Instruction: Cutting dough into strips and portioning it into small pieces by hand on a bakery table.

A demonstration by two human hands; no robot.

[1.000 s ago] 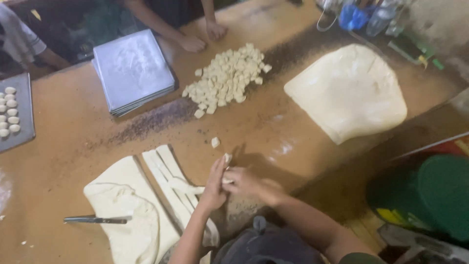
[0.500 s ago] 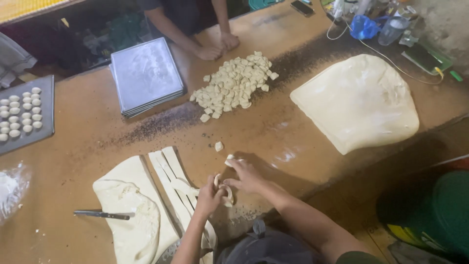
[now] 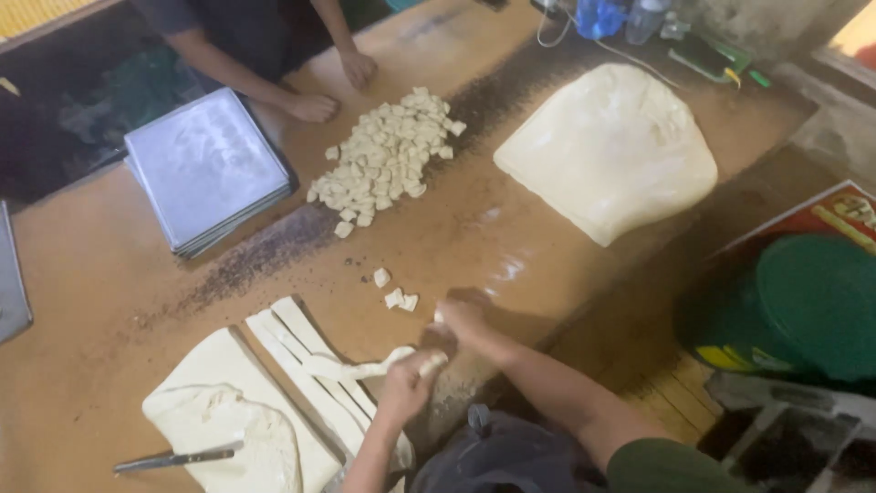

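Note:
My left hand (image 3: 406, 383) grips a long strip of pale dough (image 3: 351, 368) that trails left over several cut strips (image 3: 306, 365). My right hand (image 3: 461, 321) pinches the strip's end just beside the left hand. A few small dough pieces (image 3: 394, 292) lie on the wooden table just beyond my hands. A large pile of such pieces (image 3: 388, 155) sits farther back. A flat sheet of dough (image 3: 214, 415) lies at the lower left with a knife (image 3: 178, 458) on it.
Another person's two hands (image 3: 333, 87) rest at the far table edge by the pile. Stacked metal trays (image 3: 205, 169) lie at the back left. A big dough sheet (image 3: 607, 151) is at the back right. A green bin (image 3: 803, 310) stands right of the table.
My hands have pulled slightly apart, the right one moving right with the strip's end. Two more small pieces now lie beside the single one. The view shifted.

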